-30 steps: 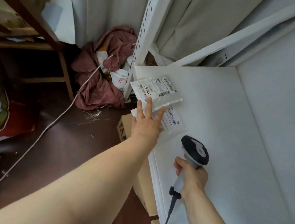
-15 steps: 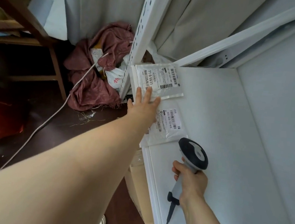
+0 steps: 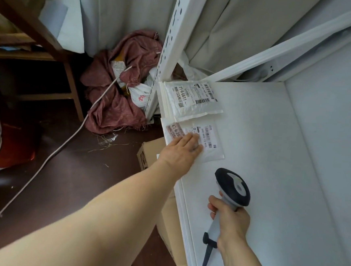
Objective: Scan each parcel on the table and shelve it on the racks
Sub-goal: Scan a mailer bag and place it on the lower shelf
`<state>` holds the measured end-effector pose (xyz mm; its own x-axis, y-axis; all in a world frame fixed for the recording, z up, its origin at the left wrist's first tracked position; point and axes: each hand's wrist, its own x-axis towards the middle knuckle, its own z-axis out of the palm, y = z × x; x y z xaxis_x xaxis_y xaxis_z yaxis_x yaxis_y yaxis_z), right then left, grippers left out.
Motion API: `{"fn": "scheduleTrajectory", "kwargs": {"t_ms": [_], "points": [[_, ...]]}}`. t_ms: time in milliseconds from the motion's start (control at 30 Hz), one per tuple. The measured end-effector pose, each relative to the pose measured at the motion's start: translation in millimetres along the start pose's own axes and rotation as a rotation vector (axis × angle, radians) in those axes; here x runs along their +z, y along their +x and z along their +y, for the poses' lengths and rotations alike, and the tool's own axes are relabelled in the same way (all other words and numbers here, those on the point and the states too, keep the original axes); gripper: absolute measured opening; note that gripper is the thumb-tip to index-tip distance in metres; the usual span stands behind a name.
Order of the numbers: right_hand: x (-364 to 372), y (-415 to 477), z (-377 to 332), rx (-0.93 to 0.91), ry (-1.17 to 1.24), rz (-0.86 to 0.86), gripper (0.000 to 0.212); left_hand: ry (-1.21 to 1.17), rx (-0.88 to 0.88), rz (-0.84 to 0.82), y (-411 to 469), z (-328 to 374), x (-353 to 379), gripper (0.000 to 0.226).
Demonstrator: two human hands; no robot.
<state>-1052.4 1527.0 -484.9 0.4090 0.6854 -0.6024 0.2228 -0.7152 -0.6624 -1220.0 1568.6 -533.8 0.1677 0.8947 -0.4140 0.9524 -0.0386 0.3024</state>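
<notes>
While the left hand point(image 3: 180, 152) lies flat on the nearer parcel point(image 3: 208, 145), its fingers point(image 3: 193, 139) straight and close together over the label, the right hand point(image 3: 229, 223) is wrapped tight around the grip of a barcode scanner point(image 3: 232, 186), its dark head poised above the white shelf point(image 3: 273, 161). Both parcels, pale mailers with printed labels, lie along the shelf's left edge: the nearer one under the palm, the farther parcel point(image 3: 194, 98) just beyond it, tucked into the corner by the rack's white upright point(image 3: 166, 48). Below the shelf stands a cardboard box point(image 3: 147, 156). A heap of reddish sacking point(image 3: 118, 99) and a pale cable point(image 3: 42, 164) lie on the dark floor point(image 3: 71, 187).
</notes>
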Motion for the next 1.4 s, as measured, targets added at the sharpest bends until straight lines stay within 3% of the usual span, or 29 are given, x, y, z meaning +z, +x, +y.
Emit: {"fn": "scheduleTrajectory", "kwargs": {"t_ms": [300, 500, 733, 900, 1067, 1167, 1400], "points": [[-22.7, -40.3, 2.8, 0.030, -0.016, -0.002, 0.017, -0.092, -0.020, -0.076, -62.6, 13.1, -9.9, 0.059], [-63.7, -115.5, -6.6, 0.065, -0.043, -0.039, 0.011, -0.088, -0.053, -0.152, -149.3, 43.0, -59.5, 0.059], [-133.6, -215.9, -4.3, 0.039, -0.041, -0.051, 0.016, -0.023, 0.027, -0.241, -242.4, 103.0, -122.2, 0.059], [-190.0, -293.8, 23.2, 0.080, 0.015, 0.019, 0.020, 0.071, 0.165, -0.261, -310.3, 155.8, -149.3, 0.059], [-249.3, -375.4, 67.3, 0.094, 0.253, 0.128, 0.018, 0.192, 0.350, -0.298, -364.2, 219.1, -144.1, 0.059], [-292.5, -423.2, 101.5, 0.108, 0.380, 0.220, 0.030, 0.278, 0.478, -0.309, -403.0, 270.9, -132.8, 0.060], [-390.1, -520.1, 214.4, 0.129, 0.571, 0.516, 0.015, 0.409, 0.772, -0.342, -503.0, 389.6, -76.4, 0.048]]}}
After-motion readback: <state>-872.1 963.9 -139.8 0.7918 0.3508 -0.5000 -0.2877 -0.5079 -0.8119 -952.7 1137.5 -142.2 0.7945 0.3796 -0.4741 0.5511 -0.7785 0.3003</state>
